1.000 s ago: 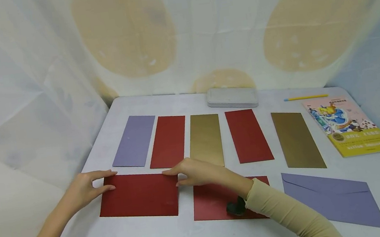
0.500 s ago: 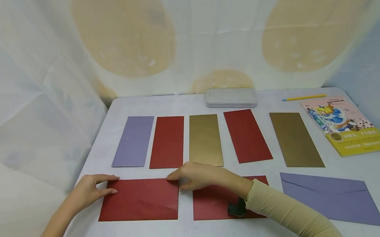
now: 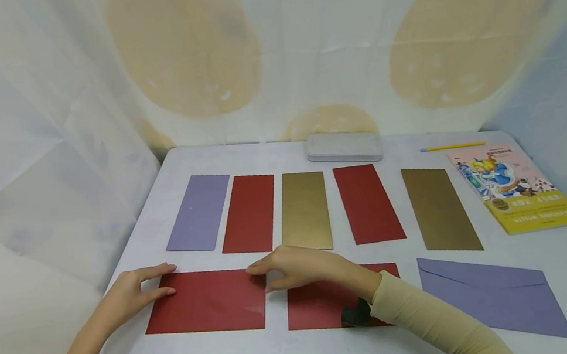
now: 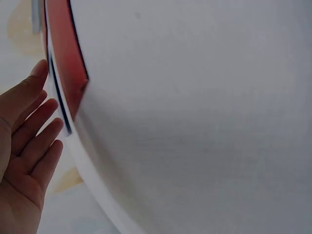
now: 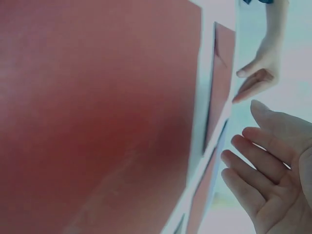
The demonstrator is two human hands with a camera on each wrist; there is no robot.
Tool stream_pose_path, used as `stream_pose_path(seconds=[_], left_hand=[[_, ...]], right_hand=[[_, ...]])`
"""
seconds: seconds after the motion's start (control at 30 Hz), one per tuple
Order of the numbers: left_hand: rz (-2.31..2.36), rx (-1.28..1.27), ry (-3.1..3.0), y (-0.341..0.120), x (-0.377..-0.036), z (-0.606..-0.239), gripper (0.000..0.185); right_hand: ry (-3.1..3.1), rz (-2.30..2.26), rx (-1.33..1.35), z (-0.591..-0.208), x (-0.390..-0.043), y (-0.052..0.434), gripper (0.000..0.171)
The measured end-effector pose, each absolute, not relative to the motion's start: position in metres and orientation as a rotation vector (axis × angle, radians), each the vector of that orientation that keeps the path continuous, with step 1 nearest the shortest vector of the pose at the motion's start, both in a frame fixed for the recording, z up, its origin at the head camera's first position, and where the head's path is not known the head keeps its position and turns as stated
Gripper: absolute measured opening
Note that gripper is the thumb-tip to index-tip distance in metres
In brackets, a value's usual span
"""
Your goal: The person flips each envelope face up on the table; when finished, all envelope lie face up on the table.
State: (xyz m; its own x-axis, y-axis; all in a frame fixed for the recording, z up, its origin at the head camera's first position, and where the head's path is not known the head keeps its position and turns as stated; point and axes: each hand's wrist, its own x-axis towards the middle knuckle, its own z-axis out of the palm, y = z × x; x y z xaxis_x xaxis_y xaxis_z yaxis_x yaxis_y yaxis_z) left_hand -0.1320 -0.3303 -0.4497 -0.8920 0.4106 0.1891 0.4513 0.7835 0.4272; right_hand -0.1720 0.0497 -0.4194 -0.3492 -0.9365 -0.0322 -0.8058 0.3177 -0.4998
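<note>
A red envelope [image 3: 203, 305] lies flat and crosswise at the front left of the table. My left hand [image 3: 130, 296] is at its upper left corner, thumb and fingers extended. At the upper right corner is my right hand [image 3: 297, 267], its fingers lightly bent. Both wrist views show relaxed fingers with nothing pinched between them; whether the fingertips touch the paper is hard to tell. Under my right forearm lies a second red envelope [image 3: 315, 303], partly hidden. To its right is a purple envelope [image 3: 494, 295] with its flap line showing.
Behind these stands a row of upright-lying envelopes: purple [image 3: 200, 211], red [image 3: 249, 213], gold [image 3: 304, 207], red [image 3: 368, 202] and darker gold [image 3: 441, 208]. A pale case [image 3: 343, 146], a yellow pencil [image 3: 452, 146] and a picture book [image 3: 518, 186] are farther back.
The front left red envelope has slid slightly toward me. My left hand has come nearer with it; my right hand has shifted a little the same way.
</note>
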Motion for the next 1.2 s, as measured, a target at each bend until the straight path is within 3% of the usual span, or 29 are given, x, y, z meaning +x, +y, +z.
stream_pose_path(seconds=[0.4,0.9,1.2], left_hand=[[-0.768,-0.561,-3.015,-0.330,-0.096,-0.435,0.056],[-0.703,-0.625,-2.927,-0.329,-0.104,-0.446,0.052],[-0.713,-0.668,-2.842,-0.330,-0.122,-0.436,0.055]], right_hand=[[2.250,-0.516,-1.535,-0.419,-0.166,0.047,0.049],[2.256,-0.511,-1.567,-0.428,-0.165,0.047,0.045],[2.271,-0.648,-1.556,-0.419,-0.183,0.047,0.046]])
